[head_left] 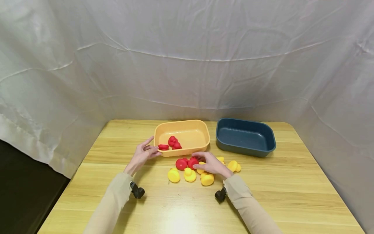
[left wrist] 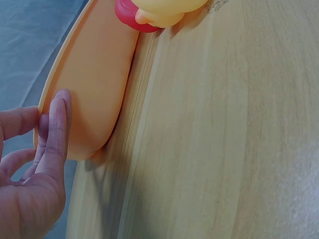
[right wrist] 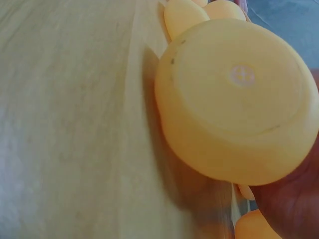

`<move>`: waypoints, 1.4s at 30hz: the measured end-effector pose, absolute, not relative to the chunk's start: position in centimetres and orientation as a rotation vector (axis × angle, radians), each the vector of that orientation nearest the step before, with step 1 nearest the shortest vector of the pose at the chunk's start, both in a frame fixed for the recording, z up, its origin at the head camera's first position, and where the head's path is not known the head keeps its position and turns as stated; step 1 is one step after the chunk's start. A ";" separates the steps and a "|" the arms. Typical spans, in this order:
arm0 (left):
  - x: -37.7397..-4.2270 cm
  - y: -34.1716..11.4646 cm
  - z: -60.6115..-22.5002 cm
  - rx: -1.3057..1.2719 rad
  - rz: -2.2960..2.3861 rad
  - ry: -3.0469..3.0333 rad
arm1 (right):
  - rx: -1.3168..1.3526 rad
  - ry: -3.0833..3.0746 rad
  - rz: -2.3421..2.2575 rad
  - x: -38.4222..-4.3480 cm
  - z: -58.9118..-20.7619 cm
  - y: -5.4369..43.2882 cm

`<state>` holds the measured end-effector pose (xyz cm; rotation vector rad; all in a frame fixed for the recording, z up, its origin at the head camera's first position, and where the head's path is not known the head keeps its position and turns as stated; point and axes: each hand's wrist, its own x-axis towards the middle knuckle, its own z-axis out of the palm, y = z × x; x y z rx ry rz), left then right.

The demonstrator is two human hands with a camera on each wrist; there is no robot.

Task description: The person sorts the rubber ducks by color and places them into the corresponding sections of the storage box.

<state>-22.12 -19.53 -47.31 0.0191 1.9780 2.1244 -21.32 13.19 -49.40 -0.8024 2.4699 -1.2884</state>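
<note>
At the left end of the yellow-orange bin (head_left: 184, 151), my left hand (head_left: 142, 156) holds the front corner; in the left wrist view its fingers (left wrist: 57, 129) lie against the outer wall. Several red rubber ducks (head_left: 172, 141) lie in that bin's left part. My right hand (head_left: 211, 163) has thumb and forefinger around a red rubber duck (head_left: 193, 162) in front of the bin. Just left of it lies another red duck (head_left: 181, 164). Yellow rubber ducks (head_left: 190, 175) lie around and below the right hand; one duck's base (right wrist: 239, 74) fills much of the right wrist view.
A dark blue bin (head_left: 245, 151) stands right of the yellow-orange one, with nothing visible inside. Another yellow duck (head_left: 232, 165) lies right of my right hand. The wooden table (head_left: 175, 208) has a grey fabric curtain (head_left: 198, 81) behind it and at its sides.
</note>
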 end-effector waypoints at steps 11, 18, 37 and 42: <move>-22.1 -19.6 -47.3 0.028 2.117 1.976 | -0.812 2.455 -1.310 -21.7 -49.8 13.1; -22.1 -19.6 -47.4 0.033 2.129 1.969 | -0.824 2.431 -1.370 -21.4 -49.6 13.0; -22.1 -19.5 -47.3 0.031 2.115 1.980 | -0.876 2.320 -1.551 -21.0 -48.9 13.7; -22.1 -19.5 -47.3 0.030 2.112 1.984 | -0.855 2.320 -1.542 -20.9 -48.4 13.9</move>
